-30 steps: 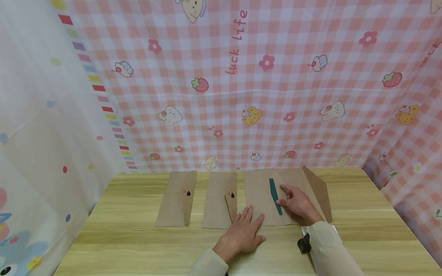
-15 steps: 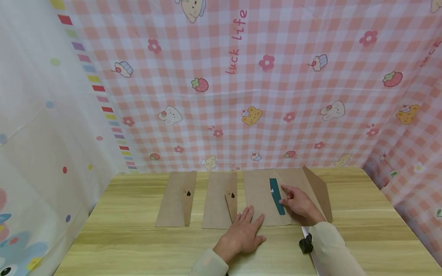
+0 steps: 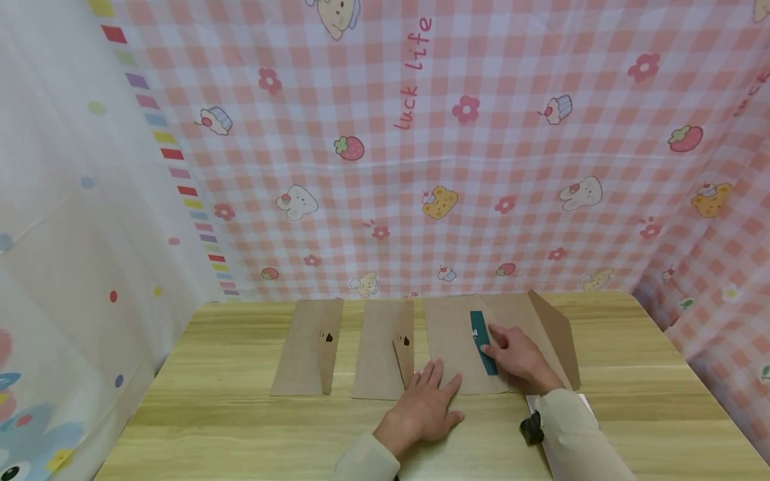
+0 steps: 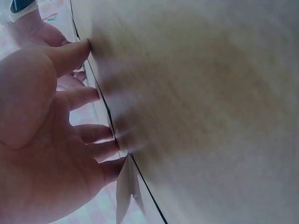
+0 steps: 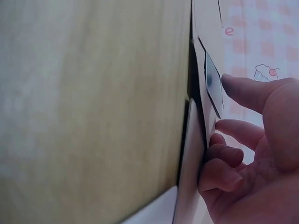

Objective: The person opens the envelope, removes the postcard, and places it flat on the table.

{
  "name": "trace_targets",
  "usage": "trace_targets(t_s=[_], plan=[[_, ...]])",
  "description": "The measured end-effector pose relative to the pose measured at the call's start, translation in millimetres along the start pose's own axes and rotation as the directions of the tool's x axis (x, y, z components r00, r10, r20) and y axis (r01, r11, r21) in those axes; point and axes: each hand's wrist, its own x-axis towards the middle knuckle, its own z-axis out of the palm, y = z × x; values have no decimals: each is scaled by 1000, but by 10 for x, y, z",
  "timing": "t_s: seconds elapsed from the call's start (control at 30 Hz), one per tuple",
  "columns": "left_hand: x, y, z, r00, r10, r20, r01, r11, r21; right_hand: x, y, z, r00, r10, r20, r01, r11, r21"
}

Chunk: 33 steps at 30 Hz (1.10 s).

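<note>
My right hand [image 3: 522,355] reaches over brown kraft-paper envelopes at the right of the table. Its thumb touches a narrow teal strip [image 3: 479,329] with small white print, and the index fingertip is beside the strip; the other fingers curl under the palm in the right wrist view. The strip lies on a wide brown envelope [image 3: 445,341], beside another envelope [image 3: 511,308] with a raised flap [image 3: 558,337]. My left hand [image 3: 422,406] rests with spread fingers on the table near the front edges of the wide envelope and a middle envelope [image 3: 375,347].
Farther left lies a similar brown envelope [image 3: 301,354] with a printed flap. A white flat item [image 3: 556,447] is partly under the right sleeve. The wooden table [image 3: 240,427] backs onto a pink checked cloth [image 3: 373,187], with a white curtain [image 3: 60,200] at left.
The teal strip has turned from a thin tilted sliver to a wider face showing white print. My right thumb has shifted slightly onto it. The left hand stays in place.
</note>
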Motion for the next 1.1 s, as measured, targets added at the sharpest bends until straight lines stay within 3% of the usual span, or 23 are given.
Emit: trace_targets(t_s=[0.43,0.7,1.1], plan=[[17,-6,-4,1000,-10,6,9,999,35,-7,-95,8,1000,20,14,-20,1000,-5],[14,4,-14,1000,-16,9,15,999,37,-9,-172,-39,996,80,45,-85,991,108],[16,18,-57,999,-20,28,19,999,43,1,-228,-85,980,155,123,-182,950,253]])
